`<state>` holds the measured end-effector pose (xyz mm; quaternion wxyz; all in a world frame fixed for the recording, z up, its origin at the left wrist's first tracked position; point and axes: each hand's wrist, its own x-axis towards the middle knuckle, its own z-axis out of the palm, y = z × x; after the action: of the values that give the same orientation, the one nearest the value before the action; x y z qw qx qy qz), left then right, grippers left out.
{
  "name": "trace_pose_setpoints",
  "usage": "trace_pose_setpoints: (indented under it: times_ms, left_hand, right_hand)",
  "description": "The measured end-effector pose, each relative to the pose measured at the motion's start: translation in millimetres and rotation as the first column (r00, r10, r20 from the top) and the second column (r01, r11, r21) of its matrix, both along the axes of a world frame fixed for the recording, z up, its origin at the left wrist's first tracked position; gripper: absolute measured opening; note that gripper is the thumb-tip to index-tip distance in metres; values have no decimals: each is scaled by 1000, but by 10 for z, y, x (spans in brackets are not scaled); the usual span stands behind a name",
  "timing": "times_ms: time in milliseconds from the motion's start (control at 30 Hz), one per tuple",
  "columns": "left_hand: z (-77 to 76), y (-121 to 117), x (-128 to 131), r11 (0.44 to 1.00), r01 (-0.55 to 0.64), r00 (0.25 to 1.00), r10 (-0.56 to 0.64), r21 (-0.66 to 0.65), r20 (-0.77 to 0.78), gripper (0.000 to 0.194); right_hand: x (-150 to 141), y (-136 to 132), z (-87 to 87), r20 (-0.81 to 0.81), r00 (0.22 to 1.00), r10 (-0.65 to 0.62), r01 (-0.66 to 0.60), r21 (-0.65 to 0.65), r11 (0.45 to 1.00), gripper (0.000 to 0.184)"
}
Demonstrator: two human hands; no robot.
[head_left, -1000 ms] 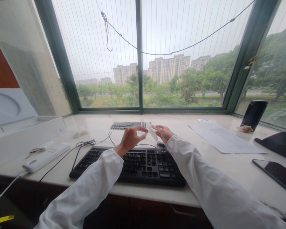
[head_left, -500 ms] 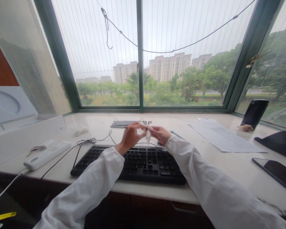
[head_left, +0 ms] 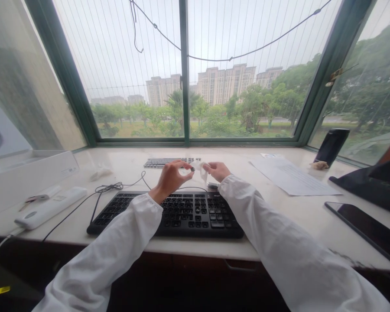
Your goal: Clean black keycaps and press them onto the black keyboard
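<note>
My left hand (head_left: 170,177) is raised above the black keyboard (head_left: 169,213) and pinches a small dark keycap (head_left: 192,169) between thumb and fingertips. Just to its right, my right hand (head_left: 217,170) is closed on a crumpled white wipe (head_left: 202,170), held close to the keycap. Both arms are in white sleeves. A gap in the keyboard's key rows shows near its middle right. A second, slimmer keyboard (head_left: 169,162) lies farther back, near the window.
A white power strip (head_left: 50,207) and a coiled black cable (head_left: 108,188) lie at the left, with a white box (head_left: 29,175) behind them. Printed sheets (head_left: 290,177), a black cylinder (head_left: 331,146), a dark phone (head_left: 365,227) and a dark stand (head_left: 373,182) occupy the right.
The hands came together with the wipe against the keycap, then parted slightly. The view has shifted a little, so everything sits lower left in the picture.
</note>
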<state>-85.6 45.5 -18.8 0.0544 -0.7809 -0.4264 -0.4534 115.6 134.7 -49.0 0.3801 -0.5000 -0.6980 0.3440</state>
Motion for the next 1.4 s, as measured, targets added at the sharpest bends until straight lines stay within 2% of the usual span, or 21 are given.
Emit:
trace_pose_setpoints:
  times_ms: [100,133,200,267,300,400,467,567,667,767,833,933,1100,1267,1400]
  left_hand:
    - [-22,14,-5,997,71,997,-71,-22,-23,13]
    - [-32,19,-6,996,85,996,-86,-34,-26,13]
    - [-47,22,-5,993,101,994,-103,-61,-26,13]
    - [-52,16,0,990,117,993,-119,-85,-19,14]
    - [-51,10,4,987,129,991,-131,-94,-14,14]
    - [-40,-17,21,981,163,987,-164,-107,3,14]
    - [-35,-34,35,977,183,983,-182,-111,17,13]
    - [-37,-54,55,972,206,979,-203,-111,32,12]
    - [-47,-70,73,968,229,973,-226,-105,34,11]
    - [-59,-80,90,960,264,964,-264,-88,19,12]
    - [-67,-84,99,954,290,957,-291,-73,2,11]
    - [-82,-90,112,936,344,937,-347,-69,-34,8]
    - [-91,-107,133,882,457,879,-468,-115,-92,14]
    - [-78,-107,123,899,431,881,-439,-82,-179,17]
    - [-83,-96,90,913,402,867,-406,-76,-290,18]
  right_hand:
    - [16,-26,34,216,969,123,-124,-11,992,51]
    - [19,-45,62,263,956,128,-135,8,991,52]
    - [37,-103,136,310,949,51,-91,118,989,50]
    - [76,-192,217,295,955,-25,-51,249,967,44]
    - [99,-248,252,270,963,-25,-61,305,950,41]
    - [159,-447,308,188,978,95,-167,421,891,34]
    - [178,-572,307,170,967,190,-248,453,856,32]
    - [173,-700,289,162,957,239,-287,455,843,30]
    - [152,-751,285,107,969,224,-248,397,884,32]
    - [137,-762,294,25,974,225,-225,231,947,38]
    - [139,-768,304,-5,973,229,-227,115,967,43]
    - [171,-797,335,-4,968,250,-250,-9,968,47]
    - [322,-885,418,43,955,292,-278,-201,939,48]
    - [496,-925,405,173,959,223,-149,-362,920,55]
    - [538,-931,319,446,867,221,-101,-278,955,56]
